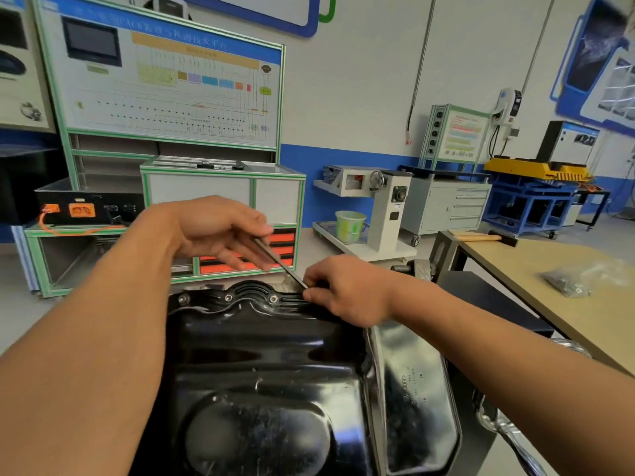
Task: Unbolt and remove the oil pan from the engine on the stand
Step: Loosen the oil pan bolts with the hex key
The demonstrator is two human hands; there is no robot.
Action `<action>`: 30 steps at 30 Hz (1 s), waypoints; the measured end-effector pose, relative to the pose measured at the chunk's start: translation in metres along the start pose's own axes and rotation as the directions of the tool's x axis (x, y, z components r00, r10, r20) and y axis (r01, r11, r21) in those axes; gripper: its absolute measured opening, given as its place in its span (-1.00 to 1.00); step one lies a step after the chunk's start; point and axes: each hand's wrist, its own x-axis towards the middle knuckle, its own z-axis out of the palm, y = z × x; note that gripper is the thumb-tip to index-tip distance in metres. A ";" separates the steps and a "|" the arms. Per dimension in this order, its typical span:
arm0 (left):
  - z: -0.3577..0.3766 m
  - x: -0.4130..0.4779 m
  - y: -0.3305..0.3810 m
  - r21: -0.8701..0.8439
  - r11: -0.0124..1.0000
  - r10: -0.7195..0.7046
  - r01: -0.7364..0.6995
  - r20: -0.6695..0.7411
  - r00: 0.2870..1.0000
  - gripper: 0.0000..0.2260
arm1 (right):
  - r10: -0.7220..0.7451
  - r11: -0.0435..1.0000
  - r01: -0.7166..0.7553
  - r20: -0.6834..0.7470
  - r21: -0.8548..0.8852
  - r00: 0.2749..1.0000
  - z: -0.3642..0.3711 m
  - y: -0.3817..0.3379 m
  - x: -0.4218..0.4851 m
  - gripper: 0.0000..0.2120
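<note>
At oil pan (261,355) rim, L hand (223,231), R hand (347,292) grip tool (278,261).

Both forearms (103,321) are bare up to the near edge; the left hand (220,231) and right hand (347,292) are bare too.

Bare forearms (103,321) stretched forward, left grip (223,231) raised, fingers curled on a thin metal rod (275,259), right grip (347,292) lower beside it, fingertips pinching the rod's end
</note>
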 end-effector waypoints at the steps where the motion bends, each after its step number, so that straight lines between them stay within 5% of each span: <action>1: -0.004 -0.006 -0.003 0.119 0.990 -0.073 0.072 0.002 0.997 -0.81 | -0.018 1.000 0.018 0.015 0.010 1.000 -0.002 -0.001 0.000 -0.73; 5: 0.002 -0.008 0.002 0.445 0.869 -0.241 0.217 -0.003 0.970 -0.83 | -0.027 1.000 0.027 0.053 -0.007 0.998 -0.006 -0.004 0.001 -0.77; 13: 0.008 -0.015 0.012 0.580 0.751 -0.346 0.316 -0.063 0.936 -0.93 | -0.012 0.974 0.047 0.155 -0.223 0.988 -0.017 -0.015 0.005 -0.78; 22: 0.002 -0.018 0.012 0.505 0.845 -0.201 0.178 -0.009 0.980 -0.95 | -0.008 0.970 0.055 0.196 -0.238 0.981 -0.024 -0.018 0.010 -0.76; 27: -0.005 -0.024 0.013 0.511 0.833 -0.255 0.212 0.014 0.967 -0.93 | -0.079 0.995 0.090 0.181 -0.054 0.980 -0.034 -0.030 0.012 -0.66; 30: -0.006 -0.027 0.013 0.385 0.919 -0.064 0.087 -0.073 0.995 -0.87 | -0.097 0.991 0.104 0.084 -0.086 0.992 -0.041 -0.033 0.016 -0.70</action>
